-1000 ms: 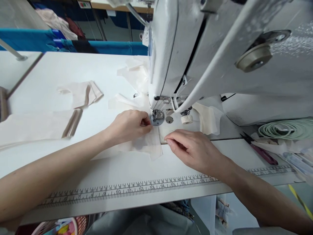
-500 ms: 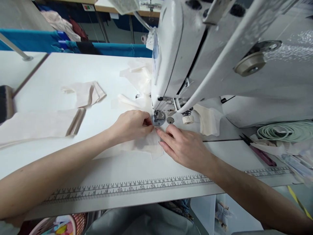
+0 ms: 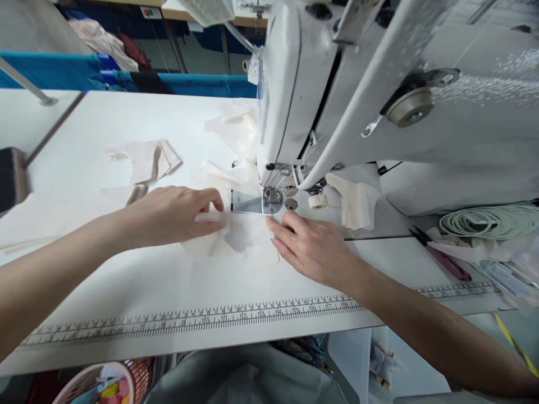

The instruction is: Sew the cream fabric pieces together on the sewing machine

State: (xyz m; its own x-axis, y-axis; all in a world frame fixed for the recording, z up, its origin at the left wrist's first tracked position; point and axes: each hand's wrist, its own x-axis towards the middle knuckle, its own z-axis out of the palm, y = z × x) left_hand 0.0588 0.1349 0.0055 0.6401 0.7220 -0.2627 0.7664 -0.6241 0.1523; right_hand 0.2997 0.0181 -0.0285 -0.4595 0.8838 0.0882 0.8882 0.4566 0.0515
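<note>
Pale, thin fabric (image 3: 248,241) lies flat on the table just in front of the sewing machine's presser foot (image 3: 269,196). My left hand (image 3: 181,216) pinches the fabric's left part between thumb and fingers, slightly blurred. At the fabric's right edge, close to the needle plate (image 3: 277,203), my right hand (image 3: 314,244) rests with its fingers spread, the fingertips touching the cloth. The white sewing machine (image 3: 290,84) stands over the far side of the fabric.
Cut fabric pieces lie at the left (image 3: 145,159), behind the foot (image 3: 238,132) and right of it (image 3: 353,202). Dark red snips (image 3: 448,264) and a coil of pale green cord (image 3: 488,221) are at the right. A printed ruler (image 3: 244,317) runs along the front edge.
My left hand has moved left from the presser foot along the fabric, uncovering the metal plate there. My right hand has stayed almost in place. The handwheel-side view has shifted slightly left.
</note>
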